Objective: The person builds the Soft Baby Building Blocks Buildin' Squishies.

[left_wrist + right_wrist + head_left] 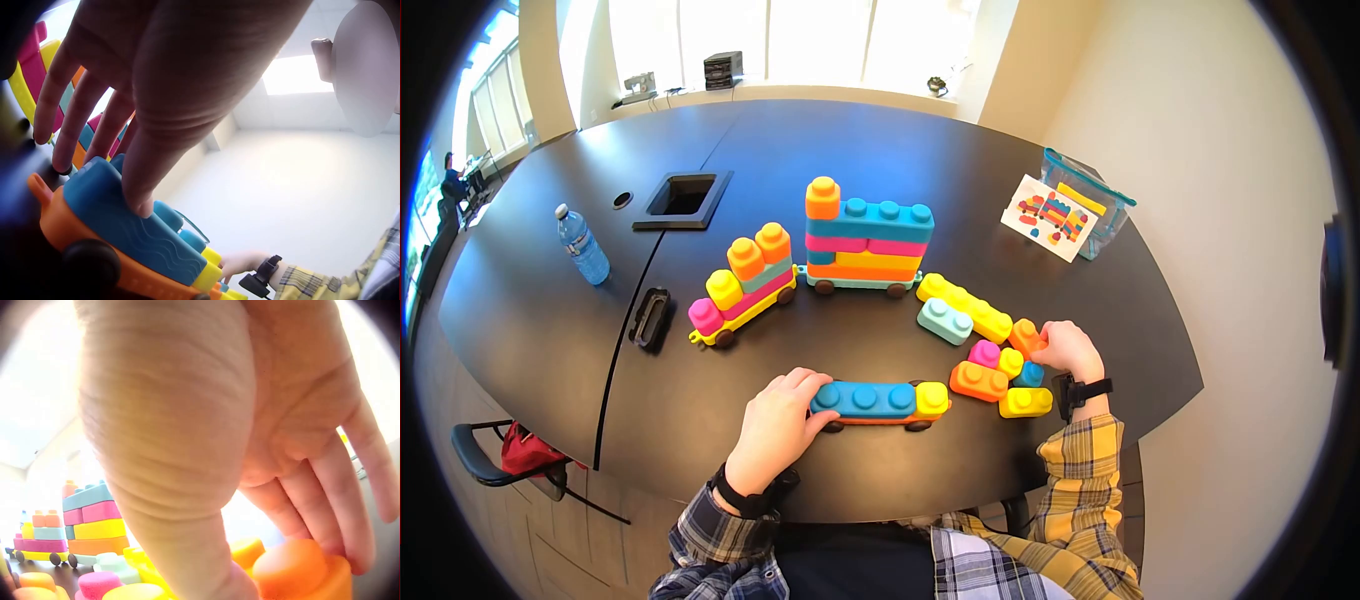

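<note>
In the head view my left hand (775,420) grips the left end of a long blue block (870,399) on an orange wheeled base (870,420). The left wrist view has the thumb (140,187) on the blue block's near side and the fingers beyond it. A yellow block (932,400) sits at the base's right end. My right hand (1070,350) holds an orange block (1026,338) at the right of a loose pile. Its thumb and fingers stand on either side of that two-studded block in the right wrist view.
Beyond my hands stand a tall wheeled car (868,245) of stacked blocks and a lower wheeled car (745,285). Loose blocks include a long yellow block (965,307) and a pale green block (945,320). A picture card (1050,218), clear bag (1105,215) and water bottle (583,245) stand farther off.
</note>
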### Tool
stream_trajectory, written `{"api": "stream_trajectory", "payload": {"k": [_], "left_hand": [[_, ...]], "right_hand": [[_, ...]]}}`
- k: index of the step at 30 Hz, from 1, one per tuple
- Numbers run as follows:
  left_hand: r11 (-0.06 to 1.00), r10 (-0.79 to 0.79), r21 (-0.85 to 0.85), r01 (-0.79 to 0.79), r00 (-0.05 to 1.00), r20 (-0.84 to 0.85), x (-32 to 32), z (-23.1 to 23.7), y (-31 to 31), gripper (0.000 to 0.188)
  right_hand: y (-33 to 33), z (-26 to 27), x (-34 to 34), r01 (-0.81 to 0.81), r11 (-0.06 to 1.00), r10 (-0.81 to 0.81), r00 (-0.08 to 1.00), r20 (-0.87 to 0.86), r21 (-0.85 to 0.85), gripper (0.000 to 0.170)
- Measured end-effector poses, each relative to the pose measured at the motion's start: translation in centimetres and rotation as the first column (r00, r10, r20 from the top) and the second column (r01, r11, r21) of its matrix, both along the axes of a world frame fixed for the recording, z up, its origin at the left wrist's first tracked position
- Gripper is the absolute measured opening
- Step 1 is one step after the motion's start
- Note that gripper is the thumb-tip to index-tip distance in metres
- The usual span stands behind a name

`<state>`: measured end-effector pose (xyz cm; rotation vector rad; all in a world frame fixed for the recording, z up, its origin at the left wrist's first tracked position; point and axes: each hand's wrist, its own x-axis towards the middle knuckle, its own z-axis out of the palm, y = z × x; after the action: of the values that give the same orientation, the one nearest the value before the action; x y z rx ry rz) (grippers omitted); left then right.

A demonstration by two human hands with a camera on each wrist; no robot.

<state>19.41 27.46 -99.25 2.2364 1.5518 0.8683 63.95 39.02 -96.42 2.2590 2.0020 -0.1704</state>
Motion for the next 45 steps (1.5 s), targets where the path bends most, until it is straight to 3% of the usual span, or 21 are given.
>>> {"api": "stream_trajectory", "payload": {"k": [5,8,10,12,13,15,16,18,28,40,42,45], "left_hand": [[1.000,0.001,-0.022,0.000,1.000,0.016,0.2,0.1,-0.2,0.038],[1.000,-0.012,0.005,0.012,1.000,-0.004,0.1,-0.1,-0.1,0.041],[1.000,-0.022,-0.010,0.022,1.000,-0.011,0.0,0.0,-0.2,0.045],[0.999,-0.037,-0.024,0.037,0.999,-0.020,0.0,0.1,-0.1,0.049],[1.000,-0.028,0.013,0.027,0.998,0.054,-0.1,0.1,0.0,0.053],[1.000,-0.021,0.019,0.018,0.980,0.196,-0.3,0.7,0.0,0.059],[1.000,-0.021,0.018,0.018,0.980,0.197,-0.3,1.2,0.0,0.059],[0.996,-0.081,-0.010,0.092,0.914,0.398,-0.4,1.9,0.0,0.057],[0.993,-0.120,0.020,0.120,0.950,0.288,-0.5,0.4,0.5,0.038],[0.995,-0.071,-0.053,0.081,0.982,0.177,-0.4,0.7,0.0,0.040],[0.997,-0.065,-0.017,0.069,0.979,0.194,0.0,1.0,-0.2,0.042],[0.997,-0.073,0.026,0.069,0.976,0.205,0.2,1.5,-0.2,0.045]], "right_hand": [[-0.8,-0.1,0.4,0.005,0.994,0.009,0.992,-0.126,0.106,0.041],[-2.2,2.6,-0.5,0.094,0.948,-0.047,0.986,-0.159,0.304,0.040],[-3.3,4.5,-2.5,0.073,0.876,0.073,0.957,-0.281,0.477,0.040],[-4.2,4.9,-5.5,-0.008,0.814,0.357,0.796,-0.489,0.581,0.042],[-5.0,5.2,-7.7,-0.058,0.845,0.437,0.649,-0.623,0.532,0.045],[-6.4,5.7,-11.8,-0.337,0.783,0.615,0.538,-0.576,0.522,0.042],[-6.9,5.0,-13.7,-0.410,0.730,0.684,0.460,-0.566,0.547,0.044],[-7.5,4.2,-16.7,-0.535,0.681,0.721,0.367,-0.588,0.501,0.046],[-7.1,0.7,-19.8,-0.622,0.636,0.757,0.389,-0.525,0.457,0.044],[-7.9,-0.4,-19.9,-0.579,0.720,0.674,0.448,-0.588,0.384,0.052],[-7.6,-0.5,-19.1,-0.548,0.640,0.767,0.406,-0.497,0.539,0.055],[-7.6,0.9,-16.1,-0.438,0.718,0.686,0.575,-0.445,0.541,0.060]]}}
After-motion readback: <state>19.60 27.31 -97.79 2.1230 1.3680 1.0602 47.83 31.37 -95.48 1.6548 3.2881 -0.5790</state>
